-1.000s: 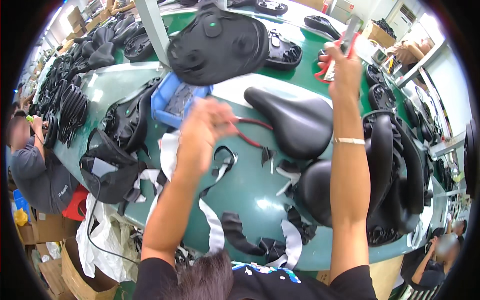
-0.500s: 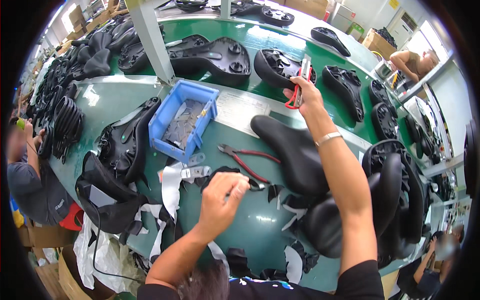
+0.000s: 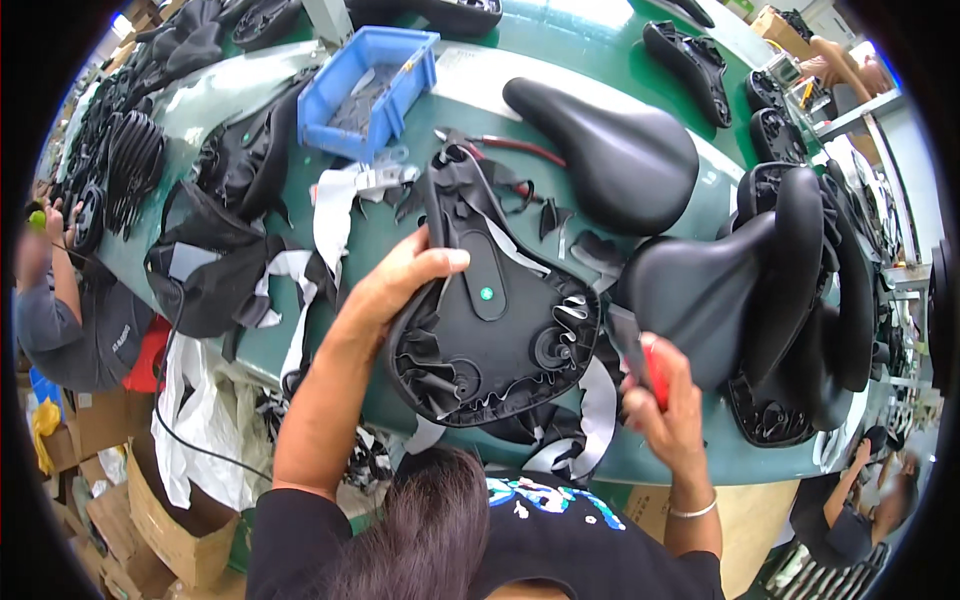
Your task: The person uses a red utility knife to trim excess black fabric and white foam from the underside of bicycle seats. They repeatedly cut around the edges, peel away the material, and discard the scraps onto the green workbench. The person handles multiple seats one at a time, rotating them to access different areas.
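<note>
Across the frame spreads the green worktable (image 3: 400,235), where since a second ago our view has dropped from the far saddles to the upturned black bicycle saddle (image 3: 495,320) at centre, its cover edge pleated around the shell. Our left hand (image 3: 395,285), lately closed over scraps, now clasps the saddle's left rim, thumb on top. Our right hand (image 3: 665,400), earlier raised high, has come down at lower right, fist tight round a red-handled tool (image 3: 648,365).
</note>
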A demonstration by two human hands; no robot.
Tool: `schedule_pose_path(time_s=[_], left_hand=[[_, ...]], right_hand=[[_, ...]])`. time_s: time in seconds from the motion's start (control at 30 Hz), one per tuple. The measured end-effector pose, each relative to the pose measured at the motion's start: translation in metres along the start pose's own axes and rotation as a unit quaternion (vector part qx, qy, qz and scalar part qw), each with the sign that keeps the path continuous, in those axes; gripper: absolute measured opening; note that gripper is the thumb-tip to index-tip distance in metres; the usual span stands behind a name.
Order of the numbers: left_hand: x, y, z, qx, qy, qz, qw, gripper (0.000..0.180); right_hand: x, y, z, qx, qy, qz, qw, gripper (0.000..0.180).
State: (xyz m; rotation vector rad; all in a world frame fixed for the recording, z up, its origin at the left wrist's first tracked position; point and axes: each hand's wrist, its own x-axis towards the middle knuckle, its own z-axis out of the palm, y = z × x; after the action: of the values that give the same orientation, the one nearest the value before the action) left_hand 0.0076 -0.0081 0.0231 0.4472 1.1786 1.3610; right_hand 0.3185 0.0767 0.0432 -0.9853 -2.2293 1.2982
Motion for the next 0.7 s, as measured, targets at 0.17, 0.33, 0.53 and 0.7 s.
schedule_pose_path(time_s=[0.17,0.33,0.53,0.7], left_hand=[[0.004,0.023,0.009,0.089,-0.04,-0.038,0.995,0.05],[0.017,0.03,0.01,0.191,-0.05,-0.039,0.98,0.044],[0.02,0.034,0.018,0.225,-0.043,-0.037,0.973,0.04],[0.008,0.025,0.008,0.196,-0.004,-0.013,0.981,0.036]], right_hand=[[0.043,-0.019,-0.017,-0.344,-0.07,-0.258,0.9,0.062],[0.048,-0.022,-0.023,-0.442,-0.114,-0.272,0.847,0.061],[0.048,-0.021,-0.023,-0.426,-0.126,-0.258,0.858,0.062],[0.005,-0.003,-0.004,-0.409,-0.123,-0.143,0.893,0.063]])
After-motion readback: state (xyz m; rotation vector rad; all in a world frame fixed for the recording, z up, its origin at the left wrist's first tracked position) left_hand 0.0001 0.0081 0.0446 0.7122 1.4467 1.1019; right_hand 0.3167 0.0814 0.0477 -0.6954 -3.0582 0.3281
